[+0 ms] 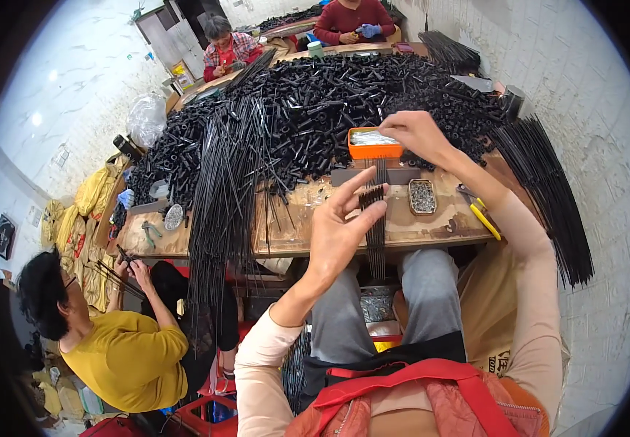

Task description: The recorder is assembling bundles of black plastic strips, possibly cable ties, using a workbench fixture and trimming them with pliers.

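My left hand (335,237) is closed around several thin black rods (376,244), its thumb and fingers about a short dark-brown ridged section. The rods hang down past the table edge between my knees. Over the right side of an orange box (375,151), my right hand (418,135) has its thumb and fingertips pinched together; whatever they hold is too small to make out. Thin whitish strips (372,137) lie in that box. A grey metal bar (411,176) crosses the table behind the rods. Right of the rods sits a small tray of tiny metal parts (422,197).
A large heap of black tubular parts (308,95) covers the table's far side. Long black rods lie at left (224,175) and right (544,189). Yellow-handled pliers (484,221) rest near the right edge. A person in yellow (129,360) works at left; two people work beyond the heap.
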